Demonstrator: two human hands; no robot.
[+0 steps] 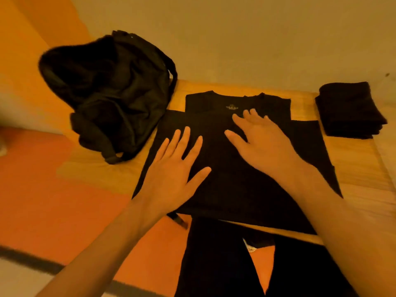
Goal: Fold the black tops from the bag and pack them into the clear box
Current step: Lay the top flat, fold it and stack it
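Black top (225,189): spread flat in the middle of the table, neckline toward the far side, near edge reaching the table's near edge. Both hands lie on it.
Left hand (171,174): palm down on the near-left part of the black top. Fingers straight and spread, thumb out to the side. It grips nothing and presses flat on the cloth.
Right hand (263,142): palm down on the upper middle of the black top, slightly blurred. Fingers extended and a little apart, with nothing held. Fingertips lie just short of the neck label.
Neck label (232,107): small pale print below the neckline; text too small to read.
Table (353,163): light wood, carrying the top, the bag and the stack.
Bag (111,93): black, slumped and open at the mouth, on the far-left corner of the table, just beside the left side of the black top.
Folded stack (349,110): black folded garments piled at the far-right of the table, apart from the black top and from both hands.
Legs (214,264): in black trousers, at the near edge of the table.
Floor (53,179): orange, left of the table.
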